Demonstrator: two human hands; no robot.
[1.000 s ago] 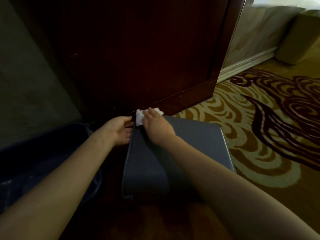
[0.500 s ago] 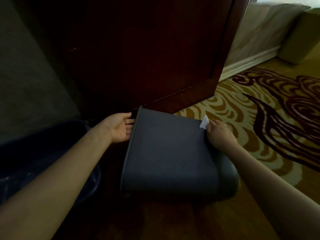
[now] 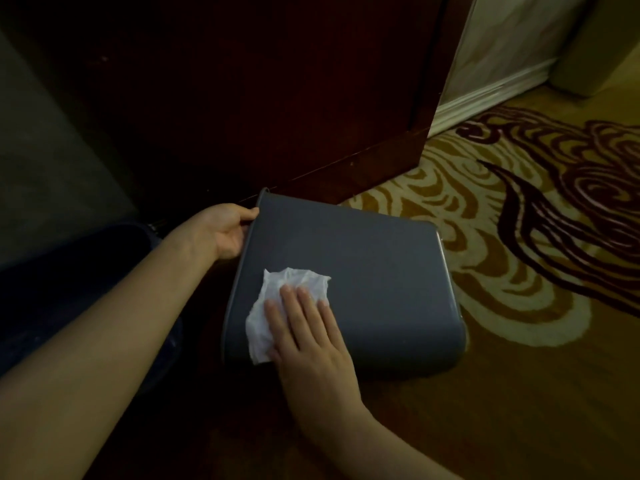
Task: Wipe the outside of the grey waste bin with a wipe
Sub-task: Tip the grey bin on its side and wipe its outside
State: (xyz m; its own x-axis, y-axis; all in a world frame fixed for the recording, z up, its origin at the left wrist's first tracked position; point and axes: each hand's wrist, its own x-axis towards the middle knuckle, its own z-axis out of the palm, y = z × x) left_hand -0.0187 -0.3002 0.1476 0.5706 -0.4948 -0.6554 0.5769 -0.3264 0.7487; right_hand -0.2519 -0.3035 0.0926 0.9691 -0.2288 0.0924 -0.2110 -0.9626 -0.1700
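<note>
The grey waste bin (image 3: 374,271) lies on its side on the floor, its broad flat wall facing up and its rim toward the left. My left hand (image 3: 221,232) grips that rim at the far left corner, thumb on top. A crumpled white wipe (image 3: 277,299) lies on the near left part of the upper wall. My right hand (image 3: 308,334) presses flat on the wipe, fingers together and stretched out, covering its lower right part.
A dark wooden door (image 3: 277,91) stands just behind the bin. A dark blue tub (image 3: 69,292) sits on the left under my left forearm. Patterned carpet (image 3: 536,237) spreads to the right, with a white skirting board (image 3: 491,95) and a beige upholstered block (image 3: 595,46) beyond.
My right hand has swept with the wipe from the bin's far left corner to its right edge, then back to the near left of the upper wall. My left hand stayed on the rim.
</note>
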